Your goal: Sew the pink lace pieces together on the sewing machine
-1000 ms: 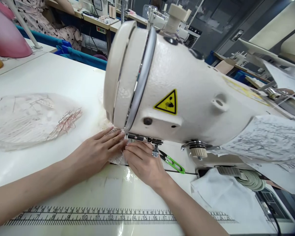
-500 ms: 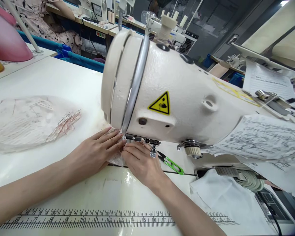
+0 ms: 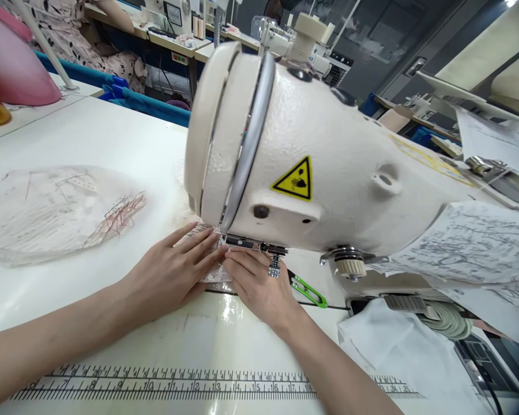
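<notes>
Head view: on the worktop (image 3: 155,346), the left hand (image 3: 168,274) lies flat, its fingers stretched out and slightly apart, on a pale, lacy piece of fabric (image 3: 217,275). That fabric sits under the needle end of the sewing machine (image 3: 328,144), well in from the worktop's near edge, and is mostly covered by hands and machine. The right hand (image 3: 259,282) is at the fabric's right side, fingers narrow and close together; whether they pinch it, I cannot tell. Green thread snips (image 3: 310,292) lie just beside that hand, their tips hidden. Toward the worktop's left side rests a clear bag (image 3: 60,213) with loose reddish threads (image 3: 123,216). A printed ruler scale (image 3: 190,385) runs along the near edge, partly beneath the right forearm; white cloth (image 3: 398,340) lies toward the near right corner. Blue fabric (image 3: 155,106) borders the far edge.
</notes>
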`<state>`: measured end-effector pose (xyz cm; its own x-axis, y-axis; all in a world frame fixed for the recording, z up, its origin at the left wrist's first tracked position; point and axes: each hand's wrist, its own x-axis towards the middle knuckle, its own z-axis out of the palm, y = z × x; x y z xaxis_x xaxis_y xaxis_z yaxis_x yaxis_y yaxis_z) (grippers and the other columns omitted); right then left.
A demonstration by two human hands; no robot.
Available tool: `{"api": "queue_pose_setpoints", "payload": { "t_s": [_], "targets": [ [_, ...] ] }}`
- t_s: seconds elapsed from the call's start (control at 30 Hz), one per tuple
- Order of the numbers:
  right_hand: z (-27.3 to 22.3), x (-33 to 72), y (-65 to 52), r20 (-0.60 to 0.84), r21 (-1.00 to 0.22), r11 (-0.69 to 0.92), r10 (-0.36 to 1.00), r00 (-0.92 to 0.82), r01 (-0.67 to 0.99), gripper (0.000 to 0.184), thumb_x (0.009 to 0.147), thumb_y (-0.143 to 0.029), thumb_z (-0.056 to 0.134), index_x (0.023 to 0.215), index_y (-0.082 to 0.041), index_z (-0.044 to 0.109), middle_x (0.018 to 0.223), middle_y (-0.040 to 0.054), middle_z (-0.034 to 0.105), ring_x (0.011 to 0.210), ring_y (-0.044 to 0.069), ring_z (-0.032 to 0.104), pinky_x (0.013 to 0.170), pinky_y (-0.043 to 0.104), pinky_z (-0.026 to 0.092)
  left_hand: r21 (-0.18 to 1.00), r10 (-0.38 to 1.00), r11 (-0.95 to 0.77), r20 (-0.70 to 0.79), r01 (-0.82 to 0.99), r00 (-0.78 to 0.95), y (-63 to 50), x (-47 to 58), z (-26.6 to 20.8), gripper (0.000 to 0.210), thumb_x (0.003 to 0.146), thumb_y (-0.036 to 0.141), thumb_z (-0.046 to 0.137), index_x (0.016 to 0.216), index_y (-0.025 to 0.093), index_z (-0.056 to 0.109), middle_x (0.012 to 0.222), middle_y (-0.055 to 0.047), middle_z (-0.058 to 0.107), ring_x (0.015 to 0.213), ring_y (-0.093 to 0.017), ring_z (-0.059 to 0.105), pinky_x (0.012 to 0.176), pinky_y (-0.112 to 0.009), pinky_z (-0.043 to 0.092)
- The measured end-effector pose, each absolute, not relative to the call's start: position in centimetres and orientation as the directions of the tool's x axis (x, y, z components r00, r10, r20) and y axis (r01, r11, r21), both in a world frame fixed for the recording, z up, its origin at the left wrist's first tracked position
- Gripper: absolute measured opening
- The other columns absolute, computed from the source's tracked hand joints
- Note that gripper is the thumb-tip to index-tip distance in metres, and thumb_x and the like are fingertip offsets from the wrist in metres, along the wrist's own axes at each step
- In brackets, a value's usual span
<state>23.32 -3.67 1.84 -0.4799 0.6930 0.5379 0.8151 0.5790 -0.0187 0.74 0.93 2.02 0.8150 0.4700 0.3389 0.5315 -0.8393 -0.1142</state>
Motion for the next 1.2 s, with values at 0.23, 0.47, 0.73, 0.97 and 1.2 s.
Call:
{"api": "queue_pose_setpoints", "payload": {
  "t_s": [0.23,0.47,0.73,0.97,1.2],
  "targets": [
    [2.0,23.3,-4.0,0.482,0.035,0.511,0.745,-0.462,0.859,0.024,0.105,-0.011,0.051,0.109,-0.022,0.071,0.117,0.0002,0.08,0.095,0.017,0.074,0.084,0.035,0.049,-0.117,0.442,-0.835,0.439,0.537,0.782,1.4,1.1,1.0,0.043,0.104,0.026,0.04,0.138,0.016,0.064,0.138,-0.012,0.069,0.139,-0.029,0.056,0.124,-0.048,0.035],
    [1.9,23.4,-3.9,0.489,0.163,0.498,0.709,-0.508,0.852,0.019,0.1,-0.011,0.059,0.107,-0.021,0.072,0.118,0.0025,0.078,0.091,0.017,0.072,0.076,0.034,0.049,-0.154,0.387,-0.844,0.488,0.513,0.783,1.2,1.0,1.2,0.043,0.107,0.015,0.034,0.13,0.015,0.071,0.131,-0.009,0.074,0.13,-0.024,0.064,0.124,-0.043,0.035],
    [2.1,22.7,-3.3,0.501,0.213,0.613,0.6,-0.623,0.761,0.024,0.099,-0.001,0.055,0.105,-0.016,0.073,0.103,0.0042,0.079,0.106,0.016,0.069,0.086,0.027,0.053,-0.119,0.281,-0.906,0.547,0.406,0.788,2.2,0.1,1.6,0.054,0.111,0.019,0.024,0.121,0.013,0.076,0.123,-0.007,0.078,0.121,-0.018,0.07,0.129,-0.031,0.022],
    [2.3,21.5,-3.2,0.535,0.13,0.656,0.585,-0.61,0.743,0.017,0.102,-0.007,0.057,0.104,-0.014,0.072,0.1,0.0019,0.078,0.102,0.015,0.069,0.099,0.029,0.053,-0.176,0.177,-0.936,0.517,0.306,0.837,3.8,-0.8,2.5,0.05,0.103,0.01,0.029,0.121,0.01,0.076,0.124,-0.009,0.078,0.119,-0.017,0.072,0.127,-0.027,0.027],
    [2.2,21.3,-2.9,0.535,0.134,0.662,0.578,-0.616,0.738,0.021,0.103,-0.006,0.055,0.103,-0.017,0.073,0.101,0.0024,0.078,0.1,0.014,0.068,0.098,0.028,0.054,-0.222,0.19,-0.916,0.491,0.333,0.85,3.8,-0.7,1.9,0.05,0.099,0.006,0.031,0.123,0.007,0.075,0.129,-0.012,0.075,0.124,-0.021,0.07,0.123,-0.031,0.035]
  ]
}}
